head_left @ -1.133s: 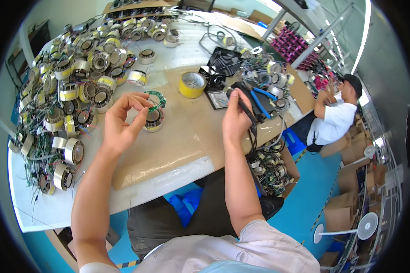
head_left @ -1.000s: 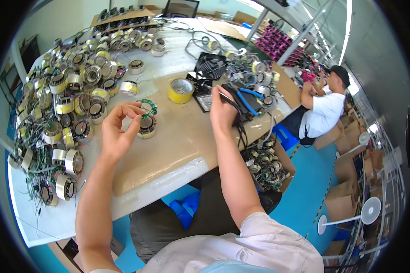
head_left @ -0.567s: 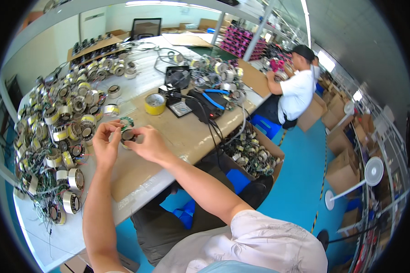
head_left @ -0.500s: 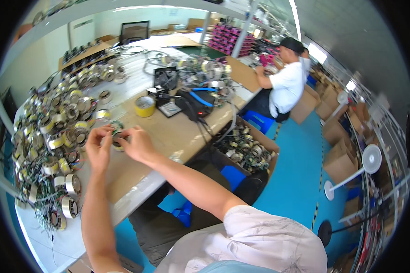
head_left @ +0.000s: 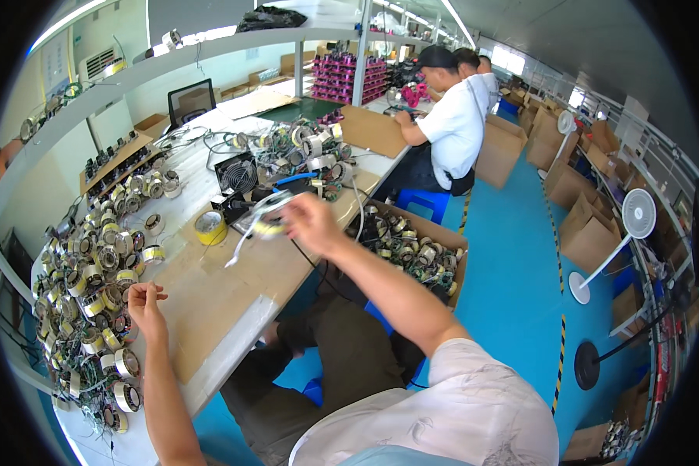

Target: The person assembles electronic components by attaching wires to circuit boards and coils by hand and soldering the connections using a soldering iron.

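In my right hand (head_left: pixel 312 223), closed and raised over the table's front edge, is a ring-shaped motor stator (head_left: pixel 269 228) with yellow tape. Motion blurs it, and a pale lead dangles from it to the left. My left hand (head_left: pixel 147 309) hovers by the near side of the stator heap, fingers loosely bent and nothing visible in them. That heap of wired stators (head_left: pixel 93 295) covers the table's left side. A yellow-taped ring (head_left: pixel 210 227) sits on the brown board (head_left: pixel 210 295) between my hands.
Behind my right hand are a small black fan (head_left: pixel 238 177), blue-handled pliers (head_left: pixel 295 179) and another stator pile (head_left: pixel 303 147). Below the table edge stands a carton of stators (head_left: pixel 460 268). Co-workers sit at the far right, one in a white shirt (head_left: pixel 450 128). A shelf beam crosses above.
My hands have parted. The right one has carried the stator right and away from the heap; the left has dropped back nearer to me. The view has shifted too.
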Motion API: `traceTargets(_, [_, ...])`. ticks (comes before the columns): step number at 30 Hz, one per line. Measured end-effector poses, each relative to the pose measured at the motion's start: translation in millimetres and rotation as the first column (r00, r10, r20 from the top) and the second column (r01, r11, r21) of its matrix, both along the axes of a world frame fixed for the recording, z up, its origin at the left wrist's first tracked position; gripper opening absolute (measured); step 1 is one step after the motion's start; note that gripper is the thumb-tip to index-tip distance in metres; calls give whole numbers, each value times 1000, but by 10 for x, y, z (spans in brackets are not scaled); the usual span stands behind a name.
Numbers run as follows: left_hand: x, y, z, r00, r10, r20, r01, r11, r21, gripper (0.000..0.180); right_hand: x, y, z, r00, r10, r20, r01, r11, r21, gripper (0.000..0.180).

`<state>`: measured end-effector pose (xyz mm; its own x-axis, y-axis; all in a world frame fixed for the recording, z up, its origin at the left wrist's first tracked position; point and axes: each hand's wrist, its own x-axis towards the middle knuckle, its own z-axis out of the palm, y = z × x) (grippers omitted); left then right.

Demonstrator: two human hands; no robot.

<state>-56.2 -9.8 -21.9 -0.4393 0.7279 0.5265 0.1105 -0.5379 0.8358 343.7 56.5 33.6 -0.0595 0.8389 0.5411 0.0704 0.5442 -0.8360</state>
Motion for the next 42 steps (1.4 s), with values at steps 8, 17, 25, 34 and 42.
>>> traceTargets(8, [140, -37, -3, 992, -124, -12, 116, 957, -267, 15, 1806, 902, -188, 823, -568, 21, 563, 819, 115, 24])
traceTargets(17, [72, -15, -36, 999, -48, -14, 39, 919, -392, 17, 2565, 2049, -382, 550, -818, 168, 735, 570, 367, 31])
traceTargets(25, [84, -3, -4, 996, -93, -18, 78, 913, -401, 14, 2840, 2451, -1025, 329, -715, 617, 803, 555, 215, 43])
traceTargets(34, [83, -85, -28, 998, -59, -36, 38, 901, -433, 16, 2634, 1711, -1004, 619, -774, 132, 751, 633, 188, 40])
traceTargets(42, [358, 146, 71, 995, -95, -10, 77, 864, -498, 14, 471, -1277, -1900, 932, -199, 304, 191, 980, 56, 9])
